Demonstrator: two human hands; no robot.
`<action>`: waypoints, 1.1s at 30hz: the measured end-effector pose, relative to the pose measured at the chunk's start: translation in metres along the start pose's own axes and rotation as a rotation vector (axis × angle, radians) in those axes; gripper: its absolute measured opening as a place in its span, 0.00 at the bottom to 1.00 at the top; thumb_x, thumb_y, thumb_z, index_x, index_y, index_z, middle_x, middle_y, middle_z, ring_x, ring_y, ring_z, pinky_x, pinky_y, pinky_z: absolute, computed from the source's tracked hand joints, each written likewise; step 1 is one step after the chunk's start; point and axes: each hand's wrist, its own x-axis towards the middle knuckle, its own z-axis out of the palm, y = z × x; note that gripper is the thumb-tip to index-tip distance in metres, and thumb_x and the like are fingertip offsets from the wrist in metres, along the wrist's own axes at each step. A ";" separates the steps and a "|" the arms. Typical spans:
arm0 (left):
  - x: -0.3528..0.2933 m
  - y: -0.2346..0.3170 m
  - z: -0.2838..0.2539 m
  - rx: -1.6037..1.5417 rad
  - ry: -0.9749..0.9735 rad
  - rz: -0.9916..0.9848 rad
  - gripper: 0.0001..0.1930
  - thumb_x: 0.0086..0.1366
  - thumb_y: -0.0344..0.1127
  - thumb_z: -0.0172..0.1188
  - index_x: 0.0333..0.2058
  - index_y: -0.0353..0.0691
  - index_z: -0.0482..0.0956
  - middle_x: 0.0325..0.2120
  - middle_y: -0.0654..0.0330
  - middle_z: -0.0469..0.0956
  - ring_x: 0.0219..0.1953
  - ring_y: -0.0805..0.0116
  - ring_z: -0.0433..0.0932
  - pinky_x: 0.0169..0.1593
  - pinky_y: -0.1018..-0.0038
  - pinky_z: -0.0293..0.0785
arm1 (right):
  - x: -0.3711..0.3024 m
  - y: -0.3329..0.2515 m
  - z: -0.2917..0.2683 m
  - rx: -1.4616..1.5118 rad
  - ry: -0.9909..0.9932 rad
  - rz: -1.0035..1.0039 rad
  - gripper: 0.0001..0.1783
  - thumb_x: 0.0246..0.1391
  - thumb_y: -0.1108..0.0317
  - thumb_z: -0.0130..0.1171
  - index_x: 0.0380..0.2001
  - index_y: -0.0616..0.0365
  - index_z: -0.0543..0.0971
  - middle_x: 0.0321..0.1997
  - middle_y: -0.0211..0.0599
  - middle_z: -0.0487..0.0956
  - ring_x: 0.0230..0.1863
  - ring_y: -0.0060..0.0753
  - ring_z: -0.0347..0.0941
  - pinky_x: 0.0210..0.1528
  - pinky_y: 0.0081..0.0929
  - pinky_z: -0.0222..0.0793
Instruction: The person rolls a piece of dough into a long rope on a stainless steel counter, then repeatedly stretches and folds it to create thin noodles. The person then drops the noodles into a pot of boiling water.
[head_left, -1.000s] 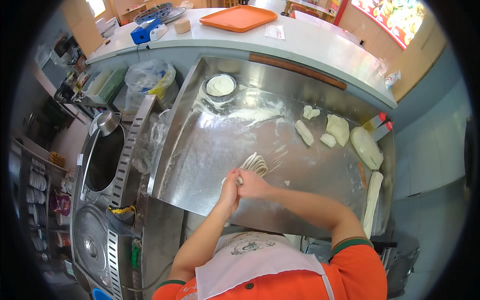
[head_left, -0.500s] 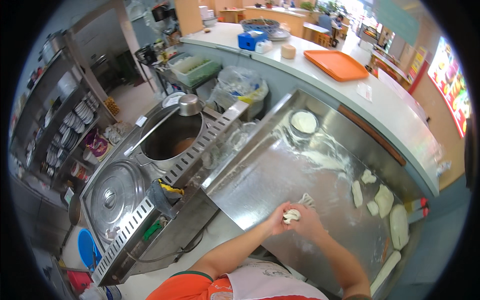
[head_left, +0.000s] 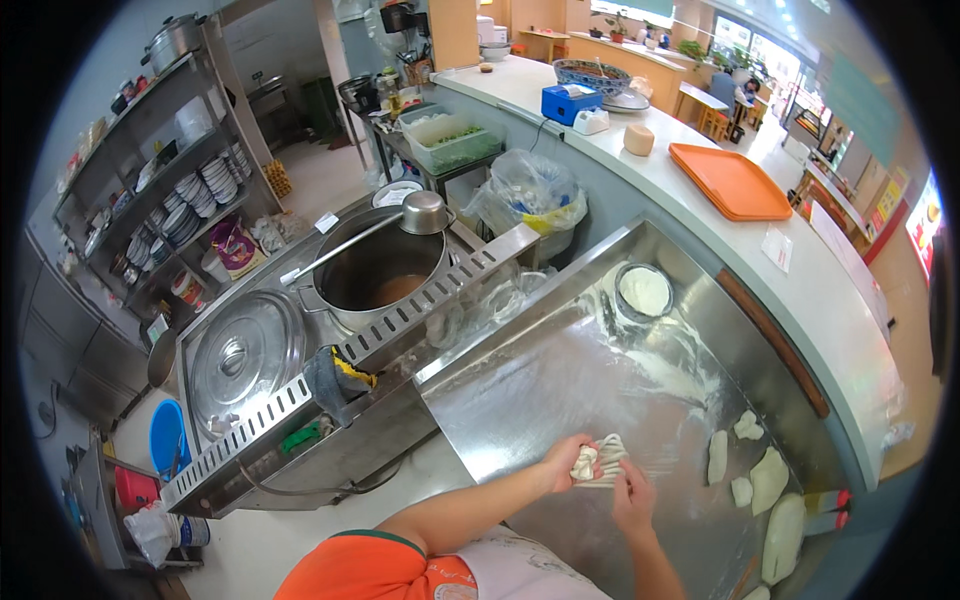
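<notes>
Over the floured steel tabletop [head_left: 560, 380], near its front edge, both hands meet on a bundle of pale dough strands [head_left: 597, 461]. The left hand [head_left: 566, 462] is curled shut around one end of the bundle, fingers wrapped over it. The right hand [head_left: 632, 500] sits just beside it with its fingers pinched on the loose strand ends that fan toward the back of the tabletop.

To my eye the work is gathering or folding the strands. Done well, it calls for a light, even grip so the strands do not squash together. Both ends should stay level, and the bundle should stay over the floured patch, where it will not stick to bare steel. The flour dish [head_left: 645, 291] is well apart at the far corner, so any dusting means a long reach. The cut dough pieces [head_left: 767, 480] lie to the right, near enough to catch with a forearm.

Much is hard to read. The left palm hides how many strands there are and whether they are looped or cut. The right fingertips are small and blurred, so exactly what they grip is a guess. The lens bends the tabletop edges. The pot [head_left: 385, 270] shows brownish liquid, but I cannot tell what it is.
</notes>
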 end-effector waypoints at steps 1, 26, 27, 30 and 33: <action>0.000 -0.001 0.002 -0.053 0.046 0.001 0.09 0.66 0.38 0.48 0.33 0.39 0.72 0.24 0.57 0.74 0.25 0.63 0.76 0.34 0.64 0.81 | 0.003 0.007 -0.005 -0.199 -0.016 -0.092 0.23 0.56 0.66 0.53 0.55 0.62 0.74 0.36 0.57 0.80 0.35 0.57 0.78 0.38 0.47 0.73; -0.413 0.090 0.150 0.432 -0.706 0.834 0.16 0.65 0.38 0.46 0.22 0.33 0.72 0.14 0.44 0.72 0.16 0.50 0.74 0.25 0.54 0.79 | 0.151 -0.020 -0.014 -0.267 0.135 -0.005 0.24 0.62 0.49 0.44 0.48 0.55 0.77 0.39 0.51 0.79 0.37 0.49 0.75 0.38 0.45 0.69; -0.415 0.090 0.142 0.376 -0.742 0.828 0.16 0.65 0.37 0.47 0.22 0.33 0.72 0.15 0.45 0.72 0.17 0.51 0.74 0.24 0.55 0.78 | 0.145 0.001 -0.015 -0.287 0.145 0.041 0.24 0.62 0.49 0.44 0.49 0.55 0.77 0.39 0.51 0.79 0.37 0.48 0.74 0.38 0.44 0.68; -0.419 0.104 0.130 0.220 -0.787 0.724 0.15 0.65 0.36 0.49 0.23 0.32 0.73 0.17 0.46 0.74 0.18 0.53 0.75 0.22 0.59 0.75 | 0.138 0.009 -0.043 -0.299 0.274 0.033 0.25 0.62 0.48 0.45 0.49 0.55 0.77 0.41 0.49 0.79 0.38 0.45 0.74 0.39 0.42 0.68; -0.422 0.128 0.157 0.299 -0.973 0.714 0.13 0.68 0.39 0.49 0.28 0.36 0.73 0.22 0.51 0.75 0.21 0.58 0.77 0.28 0.59 0.77 | 0.156 -0.063 -0.106 -0.141 0.378 -0.088 0.25 0.61 0.47 0.46 0.50 0.54 0.77 0.42 0.48 0.78 0.39 0.42 0.73 0.39 0.39 0.67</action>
